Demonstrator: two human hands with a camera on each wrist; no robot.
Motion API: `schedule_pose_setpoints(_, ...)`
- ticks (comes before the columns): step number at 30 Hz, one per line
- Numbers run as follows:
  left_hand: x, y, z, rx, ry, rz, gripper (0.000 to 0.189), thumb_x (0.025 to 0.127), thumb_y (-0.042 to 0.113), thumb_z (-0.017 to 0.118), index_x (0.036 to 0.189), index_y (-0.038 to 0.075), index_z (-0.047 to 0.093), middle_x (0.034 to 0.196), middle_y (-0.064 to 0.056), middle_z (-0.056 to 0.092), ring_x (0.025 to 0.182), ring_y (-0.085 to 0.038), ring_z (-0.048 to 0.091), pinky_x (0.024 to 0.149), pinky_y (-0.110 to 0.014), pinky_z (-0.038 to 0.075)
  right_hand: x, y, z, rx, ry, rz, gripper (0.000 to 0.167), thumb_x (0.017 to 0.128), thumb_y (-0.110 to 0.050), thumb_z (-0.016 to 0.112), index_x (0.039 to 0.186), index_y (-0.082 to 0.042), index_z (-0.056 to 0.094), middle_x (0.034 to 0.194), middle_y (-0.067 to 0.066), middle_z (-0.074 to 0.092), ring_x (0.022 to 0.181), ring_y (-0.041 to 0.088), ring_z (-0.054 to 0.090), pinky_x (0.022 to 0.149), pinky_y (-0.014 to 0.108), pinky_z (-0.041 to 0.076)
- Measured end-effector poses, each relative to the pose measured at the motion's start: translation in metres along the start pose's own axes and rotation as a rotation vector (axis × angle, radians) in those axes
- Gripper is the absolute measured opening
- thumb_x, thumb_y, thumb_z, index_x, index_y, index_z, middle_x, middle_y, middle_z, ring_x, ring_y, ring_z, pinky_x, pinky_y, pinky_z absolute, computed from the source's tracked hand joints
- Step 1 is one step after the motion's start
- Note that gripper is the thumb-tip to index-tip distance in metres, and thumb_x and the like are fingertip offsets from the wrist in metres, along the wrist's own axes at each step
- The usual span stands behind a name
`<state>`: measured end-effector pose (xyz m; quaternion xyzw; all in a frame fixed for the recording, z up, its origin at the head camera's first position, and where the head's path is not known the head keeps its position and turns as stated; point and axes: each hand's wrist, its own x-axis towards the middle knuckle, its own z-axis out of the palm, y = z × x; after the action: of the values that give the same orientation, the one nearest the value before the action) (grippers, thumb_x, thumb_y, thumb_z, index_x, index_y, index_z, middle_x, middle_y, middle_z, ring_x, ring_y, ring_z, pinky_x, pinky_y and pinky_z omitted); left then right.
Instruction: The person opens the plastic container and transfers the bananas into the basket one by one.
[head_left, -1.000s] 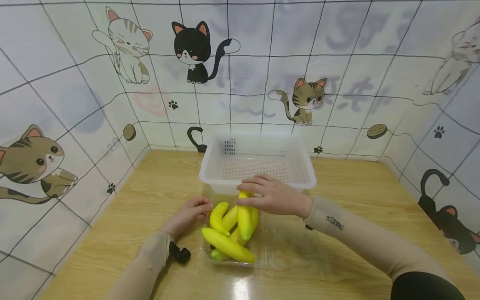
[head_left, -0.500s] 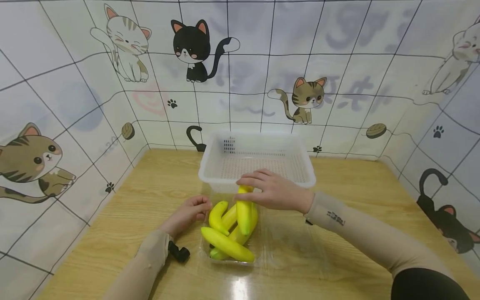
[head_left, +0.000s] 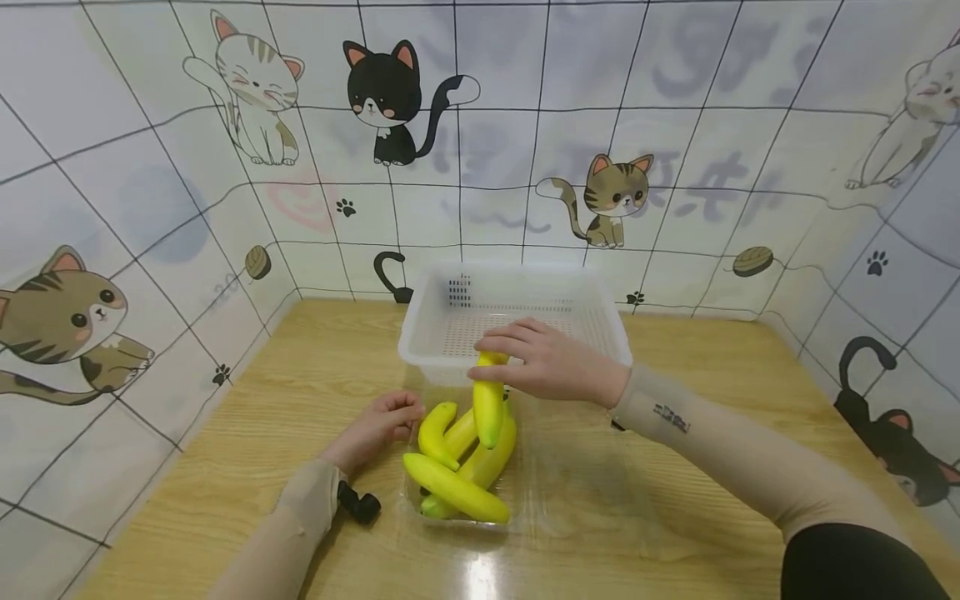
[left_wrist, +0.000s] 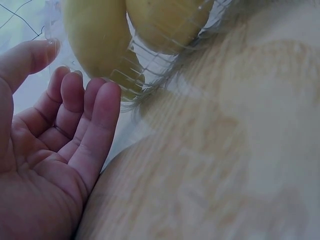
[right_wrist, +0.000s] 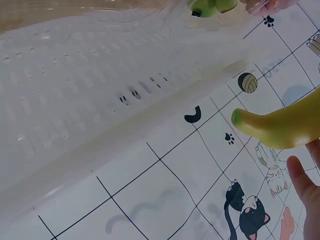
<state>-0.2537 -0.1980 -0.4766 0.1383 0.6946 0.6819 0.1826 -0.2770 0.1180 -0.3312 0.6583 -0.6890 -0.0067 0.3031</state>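
Note:
My right hand (head_left: 551,362) grips a yellow banana (head_left: 488,408) near its top end, raised above the clear plastic box and in front of the white basket. In the right wrist view this banana (right_wrist: 285,125) points its green tip to the left, with fingers at the right edge. Several more bananas (head_left: 457,490) lie crossed over one another in the clear plastic box (head_left: 517,508). At the box's left side my left hand (head_left: 382,425) pinches the box's wall. The left wrist view shows the left hand's thumb and curled fingers (left_wrist: 107,107) right at that thin wall.
Behind the box stands a white perforated basket (head_left: 517,287); its visible floor holds nothing. The clear lid (head_left: 592,500) lies flat on the wooden table (head_left: 720,400), right of the box. Walls with a cat-print covering (head_left: 495,208) enclose the table's back and sides.
My right hand has lifted its banana up and slightly away from the pile, towards the basket. The left hand stays at the box's side.

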Motion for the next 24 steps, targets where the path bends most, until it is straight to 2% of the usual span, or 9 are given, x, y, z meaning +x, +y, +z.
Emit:
schedule_pose_setpoints(11,-0.001,0.005,-0.001,0.045,0.002,0.005,0.021,0.099,0.025,0.057,0.101,0.004,0.056,0.090,-0.005,0.058,0.081,-0.016,0.056,0.076,-0.033,0.051,0.002,0.012,0.004,-0.020,-0.012,0.020,0.053,0.085,-0.004,0.073,0.131,-0.022,0.056,0.130,0.010,0.058,0.120,0.027,0.053,0.097,0.043,0.044)
schedule_pose_setpoints(17,-0.002,0.005,0.000,0.028,0.011,-0.012,0.020,0.099,0.021,0.057,0.101,0.001,0.055,0.092,-0.006,0.058,0.082,-0.016,0.056,0.076,-0.032,0.051,0.004,0.019,0.008,-0.009,-0.010,0.025,0.049,0.088,-0.004,0.069,0.131,-0.021,0.057,0.128,0.011,0.059,0.118,0.027,0.054,0.095,0.043,0.045)
schedule_pose_setpoints(24,-0.003,0.002,0.001,-0.002,0.010,-0.007,0.015,0.099,0.019,0.056,0.099,0.004,0.055,0.090,-0.005,0.057,0.079,-0.015,0.056,0.073,-0.030,0.051,0.002,0.032,0.018,0.017,-0.018,0.065,0.049,0.088,-0.005,0.070,0.131,-0.022,0.056,0.131,0.010,0.057,0.118,0.027,0.054,0.094,0.043,0.045)
